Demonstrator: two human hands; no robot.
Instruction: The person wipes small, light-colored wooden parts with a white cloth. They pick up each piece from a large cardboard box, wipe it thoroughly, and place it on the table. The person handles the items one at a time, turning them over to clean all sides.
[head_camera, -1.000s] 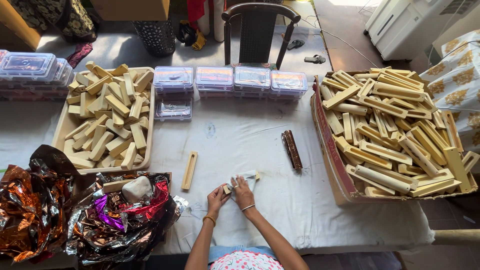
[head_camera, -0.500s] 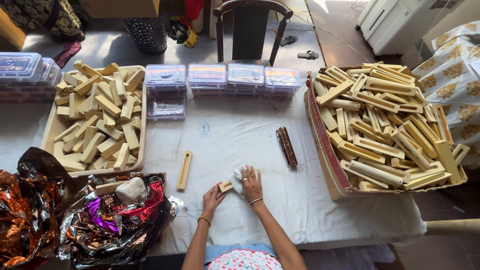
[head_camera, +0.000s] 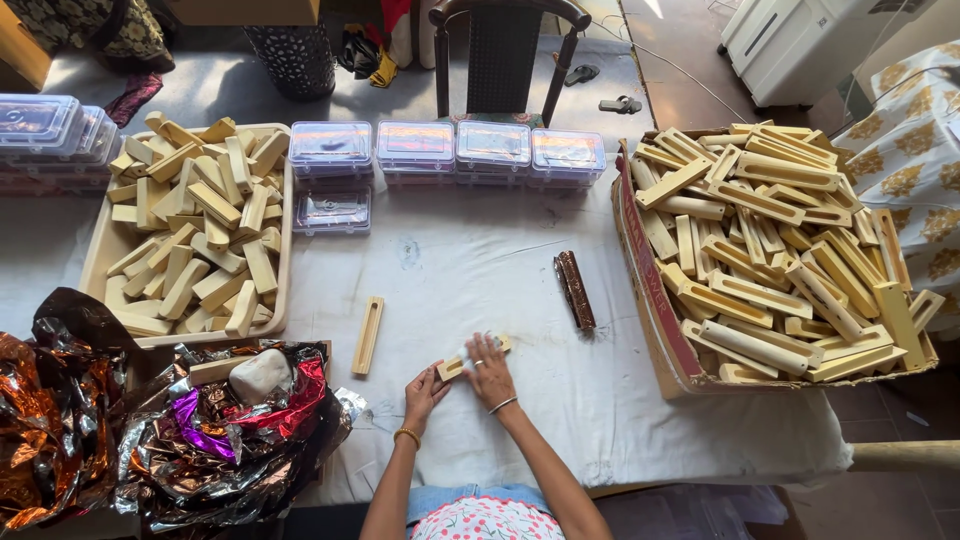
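My left hand (head_camera: 424, 392) and my right hand (head_camera: 489, 371) meet near the front edge of the white-covered table (head_camera: 460, 270). Together they hold a small pale wooden piece (head_camera: 452, 367) with something white against it. My right hand lies over the piece's right end, fingers curled; my left pinches its left end. A long slotted wooden stick (head_camera: 367, 335) lies just left of my hands. A brown foil-wrapped bar (head_camera: 575, 290) lies to the upper right.
A tray (head_camera: 100, 262) heaped with short wooden blocks sits at left. A cardboard box (head_camera: 650, 300) of long wooden sticks stands at right. Clear plastic boxes (head_camera: 450, 150) line the far edge. Crumpled foil wrappers (head_camera: 210, 440) pile up at front left. A chair (head_camera: 505, 50) stands beyond.
My hands stay on the small wooden piece, shifting it slightly while my right hand closes over it. The camera view has drifted a little.
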